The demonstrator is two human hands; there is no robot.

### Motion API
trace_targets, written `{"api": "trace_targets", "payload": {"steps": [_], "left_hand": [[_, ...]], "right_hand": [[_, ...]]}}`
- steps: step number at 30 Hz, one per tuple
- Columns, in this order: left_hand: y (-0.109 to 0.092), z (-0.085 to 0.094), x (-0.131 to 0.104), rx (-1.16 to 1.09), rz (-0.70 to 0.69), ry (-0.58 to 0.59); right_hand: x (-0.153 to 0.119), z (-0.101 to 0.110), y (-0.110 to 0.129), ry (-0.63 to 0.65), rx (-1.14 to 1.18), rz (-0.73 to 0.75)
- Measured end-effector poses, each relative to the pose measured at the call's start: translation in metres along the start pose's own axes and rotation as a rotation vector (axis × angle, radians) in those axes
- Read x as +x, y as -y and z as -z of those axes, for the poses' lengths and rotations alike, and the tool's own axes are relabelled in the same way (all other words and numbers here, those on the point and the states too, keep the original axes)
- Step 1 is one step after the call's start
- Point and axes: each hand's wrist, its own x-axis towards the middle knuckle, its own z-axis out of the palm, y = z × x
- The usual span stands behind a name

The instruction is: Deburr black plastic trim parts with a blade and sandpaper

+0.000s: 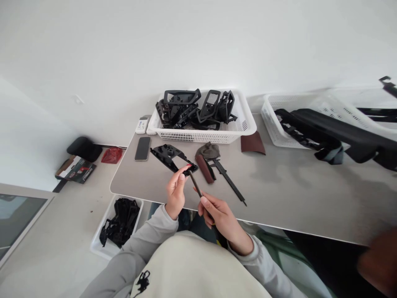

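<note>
My left hand (pixel 176 191) pinches the near end of a black plastic trim piece (pixel 170 153), a frame with a large opening. The trim piece is raised at an angle over the table edge. My right hand (pixel 218 213) grips a slim file (pixel 196 184) with a black and yellow handle, partly hidden below the palm. The file's tip meets the trim piece beside my left fingertips. Just right of the trim piece lie a dark red curved piece (pixel 204 169), a crumpled grey-brown cloth (pixel 208 150) and a black caliper (pixel 230 181).
A white basket (pixel 198 135) of black frames stands behind; more baskets (pixel 279 140) hold long black parts at right. A phone (pixel 142 149) lies left. On the floor sits a white bin (pixel 141 207) of black parts. A blurred co-worker's hand (pixel 378 258) shows lower right.
</note>
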Motion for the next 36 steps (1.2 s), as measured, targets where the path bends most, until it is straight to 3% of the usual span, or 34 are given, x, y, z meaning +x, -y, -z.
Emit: {"api": "trace_targets", "payload": {"steps": [6, 14, 20, 30, 36], "left_hand": [[-0.002, -0.003, 0.002, -0.148, -0.005, -0.06], [-0.007, -0.004, 0.007, -0.153, 0.09, -0.097], [-0.005, -0.003, 0.006, -0.128, 0.126, -0.042], [-0.001, 0.0, 0.006, -0.037, 0.046, 0.096], [0.001, 0.003, 0.006, 0.131, -0.075, 0.161]], "right_hand": [[-0.004, 0.004, 0.0, 0.04, 0.036, -0.022], [-0.003, 0.011, 0.001, -0.126, 0.147, 0.073], [0.003, 0.017, -0.005, -0.176, 0.095, 0.067], [0.003, 0.036, -0.008, -0.313, -0.184, 0.159], [-0.002, 0.037, 0.004, -0.238, -0.582, 0.31]]}}
